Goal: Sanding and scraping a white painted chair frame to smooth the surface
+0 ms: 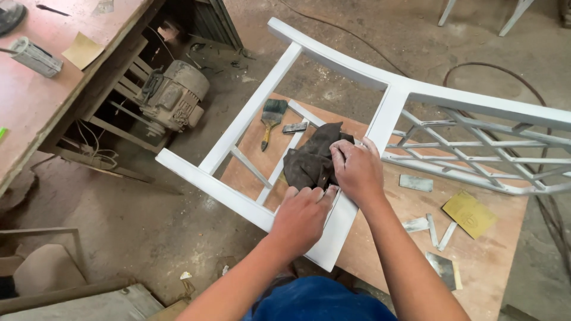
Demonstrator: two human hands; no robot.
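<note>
both hands, left hand (302, 215) and right hand (355, 169), fingers curled, press dark cloth (310, 156) (on white frame (342, 226)).

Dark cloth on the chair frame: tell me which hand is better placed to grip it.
Right. The right hand already rests on the edge of the dark cloth, fingers touching it. The left hand presses on the white chair frame just below the cloth.
</note>
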